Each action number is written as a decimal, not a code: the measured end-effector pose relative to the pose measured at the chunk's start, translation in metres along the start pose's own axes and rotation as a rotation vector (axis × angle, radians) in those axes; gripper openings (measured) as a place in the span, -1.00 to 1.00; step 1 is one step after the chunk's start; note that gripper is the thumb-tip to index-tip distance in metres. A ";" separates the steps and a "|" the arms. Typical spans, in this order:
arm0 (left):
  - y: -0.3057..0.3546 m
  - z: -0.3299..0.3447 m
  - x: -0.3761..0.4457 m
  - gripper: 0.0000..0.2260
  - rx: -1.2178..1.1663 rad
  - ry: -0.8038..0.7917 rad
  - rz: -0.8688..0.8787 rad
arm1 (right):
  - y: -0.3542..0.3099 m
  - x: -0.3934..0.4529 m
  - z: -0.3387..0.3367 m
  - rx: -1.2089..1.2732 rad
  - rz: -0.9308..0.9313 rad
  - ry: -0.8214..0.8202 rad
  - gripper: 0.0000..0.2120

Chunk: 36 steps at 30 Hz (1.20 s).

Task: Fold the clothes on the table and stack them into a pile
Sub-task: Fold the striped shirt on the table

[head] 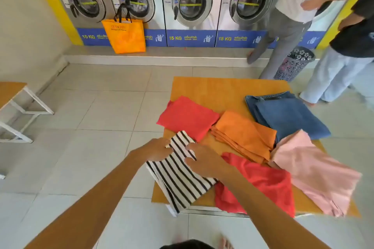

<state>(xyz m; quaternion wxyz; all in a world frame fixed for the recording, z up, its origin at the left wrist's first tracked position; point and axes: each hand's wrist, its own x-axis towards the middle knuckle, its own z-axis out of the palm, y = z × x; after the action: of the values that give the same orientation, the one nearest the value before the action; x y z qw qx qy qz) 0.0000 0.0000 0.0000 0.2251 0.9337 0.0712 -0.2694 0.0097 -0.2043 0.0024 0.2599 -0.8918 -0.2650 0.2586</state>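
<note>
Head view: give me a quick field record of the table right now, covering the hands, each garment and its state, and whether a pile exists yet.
left hand: gripping the far-left edge of the striped garment
right hand: pressing on the striped garment, fingers curled on it
striped garment: near-left corner of the wooden table, overhanging the edge
folded: red shirt, orange garment, blue jeans
unfolded: red garment, pink garment
pile: none yet; the items lie side by side, some edges overlapping
</note>
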 end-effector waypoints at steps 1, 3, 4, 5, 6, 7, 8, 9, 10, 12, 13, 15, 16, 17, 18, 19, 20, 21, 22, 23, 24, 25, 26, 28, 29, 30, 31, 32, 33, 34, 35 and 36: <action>-0.002 0.005 0.005 -0.57 0.004 -0.021 -0.027 | 0.005 -0.004 0.008 0.006 0.042 -0.003 -0.51; -0.008 0.019 0.014 -0.57 -0.041 -0.026 -0.045 | 0.015 -0.017 0.023 0.052 0.104 -0.012 -0.53; -0.011 0.022 0.017 -0.58 -0.072 -0.006 -0.046 | 0.017 -0.024 0.029 0.082 0.131 -0.021 -0.53; -0.012 0.029 0.023 -0.58 -0.092 0.026 -0.043 | 0.023 -0.028 0.038 0.111 0.170 -0.025 -0.53; -0.014 0.034 0.026 -0.56 -0.096 0.061 -0.050 | 0.027 -0.033 0.045 0.132 0.201 -0.026 -0.54; -0.017 0.040 0.032 -0.54 -0.102 0.099 -0.046 | 0.028 -0.037 0.050 0.143 0.228 -0.028 -0.55; -0.021 0.045 0.037 -0.51 -0.102 0.111 -0.049 | 0.030 -0.041 0.056 0.154 0.252 -0.019 -0.58; -0.026 0.052 0.042 -0.48 -0.109 0.108 -0.047 | 0.032 -0.044 0.062 0.158 0.286 0.002 -0.63; -0.029 0.058 0.047 -0.45 -0.111 0.098 -0.048 | 0.035 -0.044 0.068 0.168 0.325 0.037 -0.69; -0.034 0.072 0.051 -0.39 -0.064 0.117 -0.071 | 0.041 -0.044 0.076 0.223 0.440 0.127 -0.79; -0.036 0.077 0.052 -0.38 -0.021 0.153 -0.087 | 0.045 -0.044 0.079 0.263 0.518 0.169 -0.80; -0.039 0.084 0.052 -0.32 0.055 0.206 -0.126 | 0.047 -0.047 0.082 0.323 0.634 0.200 -0.75; -0.039 0.082 0.049 -0.28 0.075 0.184 -0.142 | 0.048 -0.048 0.086 0.374 0.680 0.178 -0.70; -0.040 0.081 0.050 -0.22 0.070 0.142 -0.148 | 0.048 -0.048 0.089 0.442 0.718 0.157 -0.66; -0.042 0.078 0.048 -0.17 0.038 0.078 -0.154 | 0.049 -0.047 0.094 0.531 0.748 0.147 -0.63; -0.044 0.078 0.046 -0.13 -0.016 0.019 -0.155 | 0.050 -0.046 0.099 0.609 0.771 0.166 -0.60; -0.045 0.078 0.041 -0.10 -0.096 -0.031 -0.167 | 0.052 -0.045 0.103 0.677 0.786 0.200 -0.56; -0.048 0.079 0.037 -0.07 -0.196 -0.052 -0.191 | 0.053 -0.044 0.106 0.744 0.799 0.229 -0.53; -0.051 0.081 0.031 -0.04 -0.311 -0.058 -0.225 | 0.054 -0.043 0.109 0.810 0.804 0.250 -0.52; -0.054 0.085 0.026 -0.01 -0.420 -0.060 -0.256 | 0.052 -0.043 0.109 0.850 0.807 0.260 -0.53; -0.055 0.088 0.020 0.01 -0.527 -0.079 -0.293 | 0.053 -0.042 0.110 0.875 0.805 0.274 -0.51; -0.057 0.089 0.015 0.01 -0.634 -0.101 -0.329 | 0.052 -0.042 0.110 0.875 0.804 0.285 -0.47; -0.058 0.090 0.013 -0.01 -0.744 -0.128 -0.363 | 0.054 -0.040 0.111 0.880 0.807 0.297 -0.41; -0.058 0.089 0.010 -0.08 -0.884 -0.166 -0.396 | 0.056 -0.035 0.110 0.925 0.793 0.298 -0.33; -0.057 0.088 0.010 -0.13 -0.903 -0.192 -0.386 | 0.056 -0.032 0.109 0.970 0.799 0.288 -0.33; -0.056 0.087 0.009 -0.21 -0.903 -0.212 -0.380 | 0.054 -0.029 0.107 1.040 0.800 0.280 -0.36; -0.053 0.086 0.008 -0.28 -0.890 -0.214 -0.379 | 0.052 -0.027 0.104 1.112 0.805 0.279 -0.42; -0.051 0.088 0.009 -0.30 -0.861 -0.183 -0.375 | 0.052 -0.025 0.102 1.167 0.799 0.296 -0.47; -0.050 0.091 0.013 -0.27 -0.798 -0.132 -0.365 | 0.052 -0.022 0.100 1.197 0.790 0.317 -0.48; -0.048 0.095 0.015 -0.26 -0.705 -0.059 -0.342 | 0.054 -0.019 0.099 1.210 0.772 0.331 -0.43; -0.045 0.097 0.016 -0.27 -0.619 0.031 -0.303 | 0.055 -0.016 0.096 1.196 0.753 0.328 -0.36; -0.040 0.099 0.018 -0.30 -0.572 0.126 -0.252 | 0.059 -0.013 0.093 1.178 0.739 0.313 -0.31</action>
<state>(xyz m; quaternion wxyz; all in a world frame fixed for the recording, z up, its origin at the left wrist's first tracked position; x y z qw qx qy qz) -0.0421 -0.0094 -0.0996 0.4386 0.8311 0.2731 -0.2056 -0.0355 -0.2240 -0.0968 0.6290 -0.6612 0.2789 0.2991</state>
